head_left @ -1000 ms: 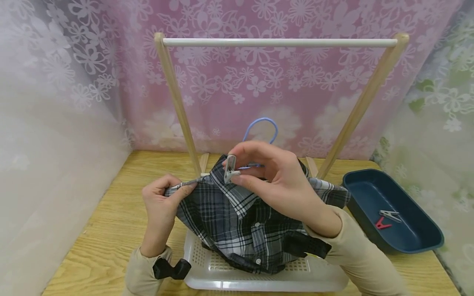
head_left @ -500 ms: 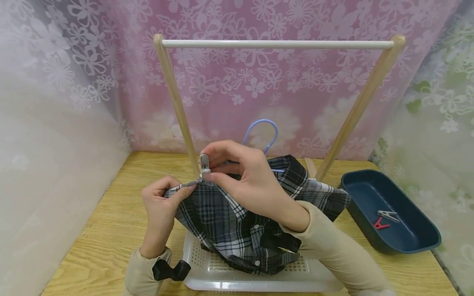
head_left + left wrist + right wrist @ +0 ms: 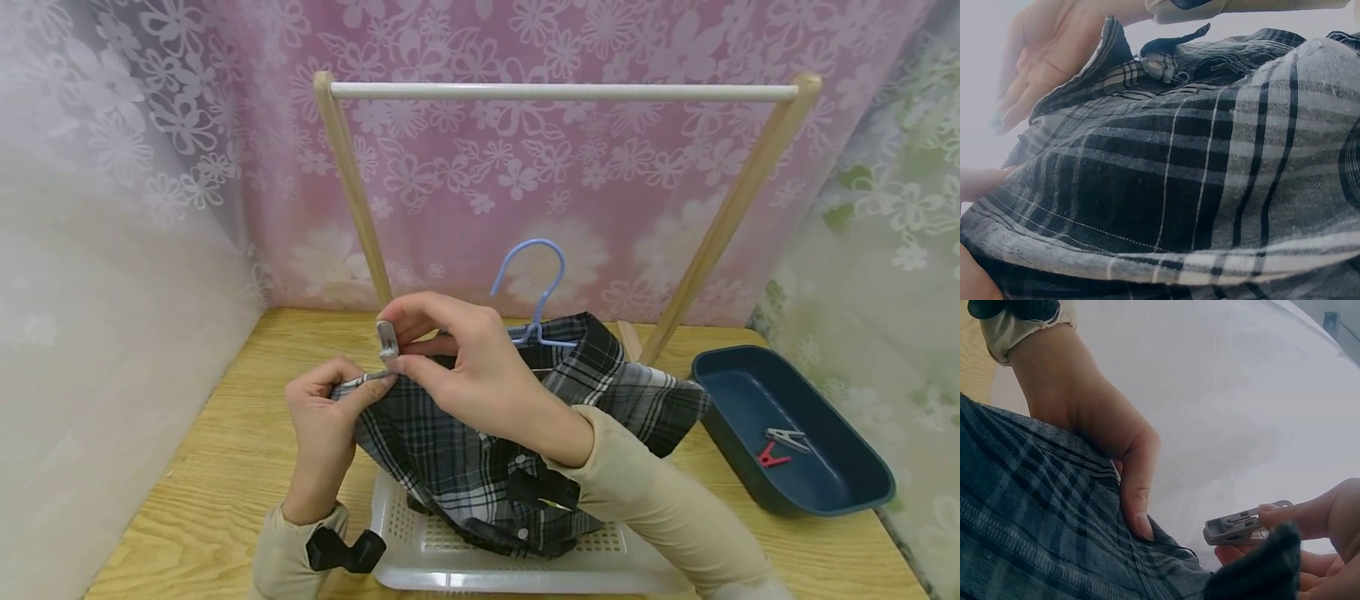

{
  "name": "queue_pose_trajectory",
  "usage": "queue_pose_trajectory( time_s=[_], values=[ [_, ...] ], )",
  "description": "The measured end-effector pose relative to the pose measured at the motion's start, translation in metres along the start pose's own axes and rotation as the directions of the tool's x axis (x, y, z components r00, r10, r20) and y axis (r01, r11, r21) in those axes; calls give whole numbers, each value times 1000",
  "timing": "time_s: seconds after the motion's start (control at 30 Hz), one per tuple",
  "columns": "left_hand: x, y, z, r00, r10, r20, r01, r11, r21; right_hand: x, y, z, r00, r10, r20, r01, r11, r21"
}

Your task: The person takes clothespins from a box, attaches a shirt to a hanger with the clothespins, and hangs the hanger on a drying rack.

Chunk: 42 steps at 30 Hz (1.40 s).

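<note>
A black, grey and white plaid shirt [image 3: 442,454] hangs on a blue hanger [image 3: 538,308], whose hook sticks up above the collar. My left hand [image 3: 324,425] pinches the shirt's shoulder on the left; in the right wrist view its thumb presses on the cloth. Between thumb and fingers my right hand [image 3: 480,371] holds a grey clothespin [image 3: 1235,525], just above the shoulder and close to the left fingertips. In the right wrist view the clothespin is apart from the left thumb. The left wrist view is mostly filled by plaid cloth [image 3: 1135,175].
A white basket [image 3: 517,579] lies under the shirt. At the right stands a dark blue tub [image 3: 825,475] holding a grey clothespin [image 3: 787,439] and a red clothespin [image 3: 771,455]. Behind rises a wooden rack with a white bar [image 3: 562,91].
My right hand has moved left with the clothespin, from over the collar to the shoulder beside my left hand. More of the hanger and collar now shows. The left hand has stayed put.
</note>
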State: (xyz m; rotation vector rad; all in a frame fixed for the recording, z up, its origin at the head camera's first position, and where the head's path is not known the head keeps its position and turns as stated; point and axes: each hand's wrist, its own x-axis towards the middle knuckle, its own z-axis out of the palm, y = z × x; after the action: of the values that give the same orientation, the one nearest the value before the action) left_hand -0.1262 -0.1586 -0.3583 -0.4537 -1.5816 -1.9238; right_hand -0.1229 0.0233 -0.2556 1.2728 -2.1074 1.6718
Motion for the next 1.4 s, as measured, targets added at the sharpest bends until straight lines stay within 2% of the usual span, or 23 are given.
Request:
queue_pose_trajectory(
  time_s=[0.13,0.37,0.57,0.83,1.4],
  values=[
    [0,1,0,1000,-19,-3,19,1000,9,1,0,0,1000,-7,-3,7,1000,-6],
    [-1,-1,1,1000,27,5,-27,999,-45,1,-4,1,1000,-5,29,8,997,-78],
    [-3,-3,0,998,64,18,-64,998,25,2,-6,2,999,-7,40,12,992,-124],
    [-4,-2,1,997,74,33,-77,994,83,3,-7,4,998,-8,58,18,984,-177],
    [-5,-1,1,999,37,38,-38,999,32,2,0,8,992,-57,116,89,952,-294]
  ],
)
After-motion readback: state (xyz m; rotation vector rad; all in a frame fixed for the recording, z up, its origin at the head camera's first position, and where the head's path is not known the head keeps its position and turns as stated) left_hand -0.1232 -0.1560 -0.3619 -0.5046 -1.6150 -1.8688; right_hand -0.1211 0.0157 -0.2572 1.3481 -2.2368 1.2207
